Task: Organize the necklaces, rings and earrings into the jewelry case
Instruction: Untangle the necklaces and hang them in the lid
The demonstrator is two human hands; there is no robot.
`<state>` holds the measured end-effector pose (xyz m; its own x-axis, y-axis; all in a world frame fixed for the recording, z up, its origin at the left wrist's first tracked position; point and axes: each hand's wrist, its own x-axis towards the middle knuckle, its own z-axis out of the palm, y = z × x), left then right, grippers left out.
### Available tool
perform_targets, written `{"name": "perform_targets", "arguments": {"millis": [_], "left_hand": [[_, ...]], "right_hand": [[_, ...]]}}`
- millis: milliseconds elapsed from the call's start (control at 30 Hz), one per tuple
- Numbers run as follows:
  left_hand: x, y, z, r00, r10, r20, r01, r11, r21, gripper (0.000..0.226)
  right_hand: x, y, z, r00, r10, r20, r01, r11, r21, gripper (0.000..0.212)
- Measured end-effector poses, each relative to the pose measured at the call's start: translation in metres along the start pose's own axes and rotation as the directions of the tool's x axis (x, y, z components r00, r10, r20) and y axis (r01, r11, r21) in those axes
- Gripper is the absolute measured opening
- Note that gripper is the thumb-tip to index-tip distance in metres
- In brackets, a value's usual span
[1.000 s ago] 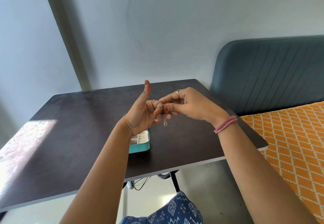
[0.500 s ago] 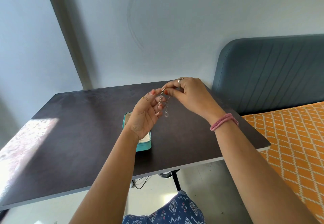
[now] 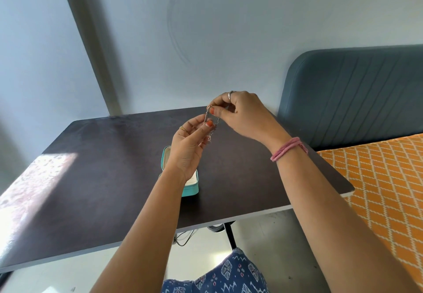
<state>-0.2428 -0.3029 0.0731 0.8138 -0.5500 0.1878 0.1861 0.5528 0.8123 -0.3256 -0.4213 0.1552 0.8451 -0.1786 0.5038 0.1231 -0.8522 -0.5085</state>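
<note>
A dark worktop (image 3: 91, 178) is shown. An open teal jewelry case (image 3: 191, 188) is placed on it near the centre, towards the near edge.

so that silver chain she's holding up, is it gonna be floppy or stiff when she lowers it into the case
Probably floppy: the silver chain droops in a narrow loop from the right hand, its tail dangling by the left hand. It looks thin and light, so it may bunch or tangle going into the teal case.

Both forearms bare. Fingers (image 3: 211, 110): orange-painted nails. Right hand (image 3: 246, 115): silver metal ring (image 3: 231, 94); pink thread band (image 3: 288, 148) behind, at wrist. Left hand (image 3: 186, 149): thin gold ring (image 3: 182, 128). Blue patterned garment (image 3: 223, 275).
</note>
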Motion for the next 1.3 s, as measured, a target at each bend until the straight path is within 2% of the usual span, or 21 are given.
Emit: {"name": "perform_targets", "arguments": {"millis": [100,300,500,600,700,800,900,1000,1133,1300], "left_hand": [[0.0,0.0,-0.002,1.0,0.005,0.006,-0.005,1.0,0.003,0.029],[0.001,0.003,-0.003,1.0,0.017,-0.014,-0.015,0.995,0.101,0.024],[0.001,0.013,-0.002,1.0,0.001,0.011,-0.003,0.975,0.222,0.028],[0.003,0.019,-0.003,0.996,0.083,-0.039,-0.067,0.948,0.312,0.022],[0.002,0.025,0.002,0.975,0.221,-0.015,-0.19,0.869,0.457,0.015],[-0.004,0.03,0.014,0.955,0.287,0.074,-0.275,0.763,0.586,0.01],[-0.007,0.033,0.024,0.934,0.334,0.123,-0.314,0.612,0.726,0.012],[-0.009,0.034,0.031,0.911,0.398,0.107,-0.309,0.487,0.817,0.016],[-0.006,0.036,0.036,0.903,0.425,0.064,-0.267,0.439,0.858,0.02],[-0.004,0.041,0.037,0.908,0.417,0.044,-0.245,0.443,0.862,0.024]], "right_hand": [[0.002,0.001,0.001,0.999,0.044,0.023,-0.044,0.998,0.043,0.016],[0.005,0.001,0.004,0.982,0.172,0.075,-0.187,0.936,0.297,0.019],[0.005,0.005,0.007,0.949,0.304,0.079,-0.299,0.798,0.524,0.011],[0.005,0.009,0.008,0.924,0.371,0.096,-0.353,0.728,0.588,0.013],[0.005,0.012,0.009,0.886,0.448,0.115,-0.418,0.669,0.615,0.023],[0.004,0.011,0.009,0.863,0.489,0.126,-0.442,0.611,0.657,0.027],[0.003,0.01,0.008,0.856,0.5,0.133,-0.449,0.59,0.671,0.026],[0.002,0.007,0.007,0.85,0.508,0.137,-0.449,0.565,0.692,0.03],[0.0,0.004,0.005,0.852,0.501,0.152,-0.451,0.555,0.699,0.026],[-0.003,0.001,0.003,0.861,0.485,0.154,-0.444,0.569,0.692,0.026]]}}
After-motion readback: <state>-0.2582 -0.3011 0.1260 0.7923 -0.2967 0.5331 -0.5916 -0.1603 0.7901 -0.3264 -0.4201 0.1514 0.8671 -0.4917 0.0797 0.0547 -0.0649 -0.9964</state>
